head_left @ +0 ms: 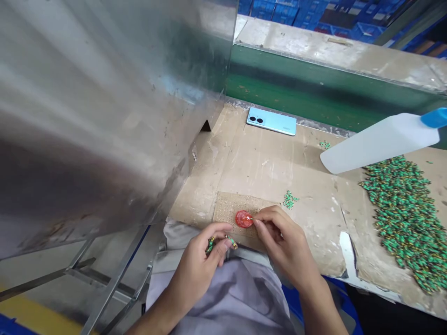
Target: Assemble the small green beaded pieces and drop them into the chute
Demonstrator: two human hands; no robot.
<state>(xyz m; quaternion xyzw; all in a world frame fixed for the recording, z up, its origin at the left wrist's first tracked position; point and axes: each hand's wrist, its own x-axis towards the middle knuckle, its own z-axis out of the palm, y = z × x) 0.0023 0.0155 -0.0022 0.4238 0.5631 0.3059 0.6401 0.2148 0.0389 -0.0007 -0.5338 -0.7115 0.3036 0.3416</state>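
Observation:
My left hand (197,260) is closed around several small green-and-gold pieces (231,242), one of them sticking out between thumb and forefinger. Thumb and forefinger of my right hand (288,244) pinch a tiny piece, seemingly green and gold, at the right edge of a round red dish (243,218). Its tip is mostly covered by the fingers. The dish, with a glossy red surface, rests on a flat tan board (225,207) at the table's front edge. Just beyond my right hand lies a small cluster of little green pieces (289,199).
A large heap of green-and-gold pieces (408,223) covers the right side of the cardboard-topped table (258,172). Above it leans a white bottle with a blue cap (380,142). A light blue phone (272,122) lies at the back. A metal panel (115,107) walls off the left.

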